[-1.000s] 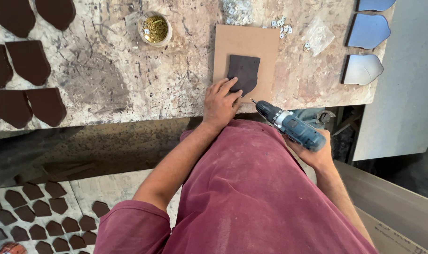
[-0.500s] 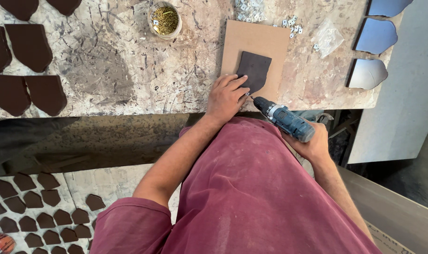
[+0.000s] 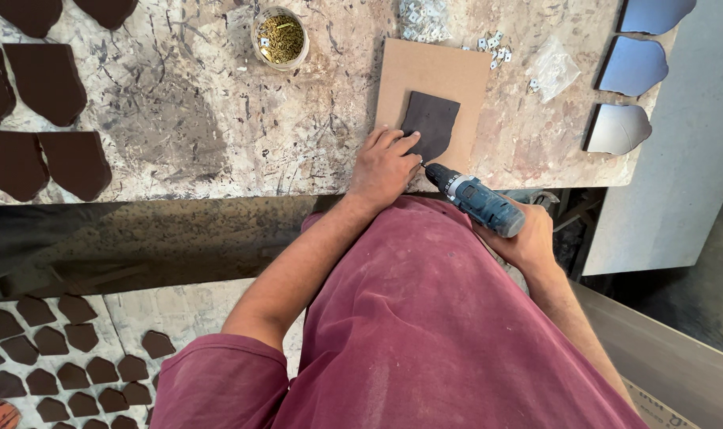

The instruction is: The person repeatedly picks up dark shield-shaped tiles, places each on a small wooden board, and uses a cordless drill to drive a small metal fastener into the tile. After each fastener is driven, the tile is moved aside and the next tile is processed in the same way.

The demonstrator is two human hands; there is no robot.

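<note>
Scuffed pale counter (image 3: 179, 119): dark brown shield-shaped leather cutouts (image 3: 48, 79) far left, round glass jar of brass screws (image 3: 280, 37) top, small metal brackets (image 3: 488, 41), clear plastic bag (image 3: 553, 71), silvery shield-shaped plates (image 3: 631, 67) right; more brown cutouts (image 3: 67, 365) on floor.

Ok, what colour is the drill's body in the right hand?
Blue, with a black chuck end; the drill shows best in the head view, held by the right hand.

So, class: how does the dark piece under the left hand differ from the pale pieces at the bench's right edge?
The dark piece is matt charcoal; the pale pieces are shiny blue-grey. The dark piece lies on a brown board, touched by the left hand; the pale pieces lie untouched on the bare bench. Both have similar shield-like shapes.
</note>
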